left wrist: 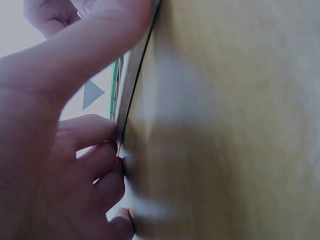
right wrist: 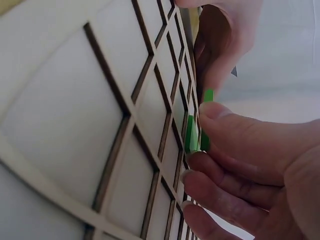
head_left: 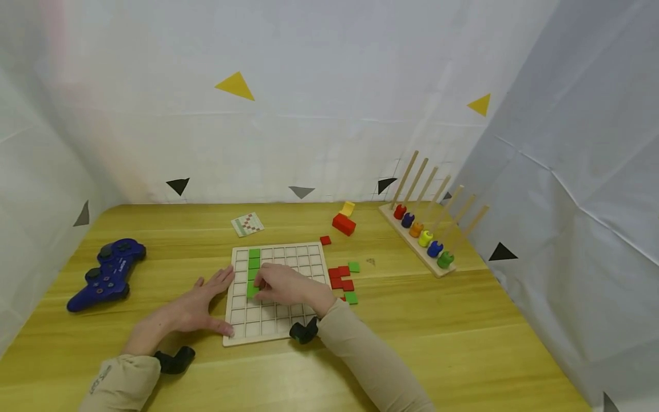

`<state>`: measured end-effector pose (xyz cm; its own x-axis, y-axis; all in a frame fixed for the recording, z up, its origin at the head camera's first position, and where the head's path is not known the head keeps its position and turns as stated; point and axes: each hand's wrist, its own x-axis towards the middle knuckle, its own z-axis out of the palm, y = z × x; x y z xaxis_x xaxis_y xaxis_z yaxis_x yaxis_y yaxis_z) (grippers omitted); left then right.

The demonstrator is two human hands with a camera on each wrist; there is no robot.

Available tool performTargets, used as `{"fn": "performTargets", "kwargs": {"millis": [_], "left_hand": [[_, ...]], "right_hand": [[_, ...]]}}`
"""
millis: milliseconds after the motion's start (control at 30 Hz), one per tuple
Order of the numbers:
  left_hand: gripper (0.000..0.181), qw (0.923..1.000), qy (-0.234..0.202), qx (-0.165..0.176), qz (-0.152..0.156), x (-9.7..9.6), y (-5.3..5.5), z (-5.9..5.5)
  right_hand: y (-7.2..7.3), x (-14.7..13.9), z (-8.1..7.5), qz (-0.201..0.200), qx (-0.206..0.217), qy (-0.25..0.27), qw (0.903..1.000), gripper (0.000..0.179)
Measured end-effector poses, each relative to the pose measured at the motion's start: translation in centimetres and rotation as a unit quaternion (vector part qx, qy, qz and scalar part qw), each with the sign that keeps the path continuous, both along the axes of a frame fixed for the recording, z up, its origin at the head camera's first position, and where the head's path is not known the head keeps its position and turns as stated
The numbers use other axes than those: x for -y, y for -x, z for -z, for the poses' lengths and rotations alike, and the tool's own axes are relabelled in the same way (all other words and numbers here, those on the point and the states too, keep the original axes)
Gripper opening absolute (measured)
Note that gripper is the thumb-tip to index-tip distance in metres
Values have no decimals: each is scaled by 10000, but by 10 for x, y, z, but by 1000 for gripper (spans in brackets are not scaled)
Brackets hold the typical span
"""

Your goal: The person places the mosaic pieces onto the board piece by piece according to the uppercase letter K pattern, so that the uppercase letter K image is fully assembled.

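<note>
A wooden grid board (head_left: pixel 273 337) lies on the table, with a column of green square tiles (head_left: pixel 254 263) in its second column from the left. My right hand (head_left: pixel 288 285) is over the board at the lower end of that column. Between its thumb and fingers it pinches a green tile (right wrist: pixel 208 94), partly hidden by the thumb; another green tile (right wrist: pixel 191 134) shows beside the fingertips. My left hand (head_left: pixel 193 309) rests at the board's left edge, fingers and thumb spread apart, the thumb touching near the lower left corner. In the left wrist view its fingers (left wrist: pixel 95 132) touch the edge.
Right of the board lie red tiles (head_left: pixel 337 282) and green tiles (head_left: pixel 351 297). Behind stand a red block (head_left: pixel 344 224), a yellow piece (head_left: pixel 348 208) and a pattern card (head_left: pixel 247 225). A peg rack (head_left: pixel 417 246) with coloured beads is at right, a blue game controller (head_left: pixel 108 274) at left.
</note>
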<state>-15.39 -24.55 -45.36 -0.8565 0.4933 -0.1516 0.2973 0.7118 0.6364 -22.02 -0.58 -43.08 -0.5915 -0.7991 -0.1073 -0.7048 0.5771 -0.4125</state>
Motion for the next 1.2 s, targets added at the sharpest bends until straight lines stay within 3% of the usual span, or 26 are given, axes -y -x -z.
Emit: {"fn": "performTargets", "kwargs": {"millis": [600,1200], "left_hand": [[122,10000,0,6,-29,-1,0,0],[122,10000,-3,-42,20,-1,-1,-1]], "right_hand": [[-3,0,1,-62,-6,-324,9995,26],[-1,1,5,247,321,-66,9992,25]]}}
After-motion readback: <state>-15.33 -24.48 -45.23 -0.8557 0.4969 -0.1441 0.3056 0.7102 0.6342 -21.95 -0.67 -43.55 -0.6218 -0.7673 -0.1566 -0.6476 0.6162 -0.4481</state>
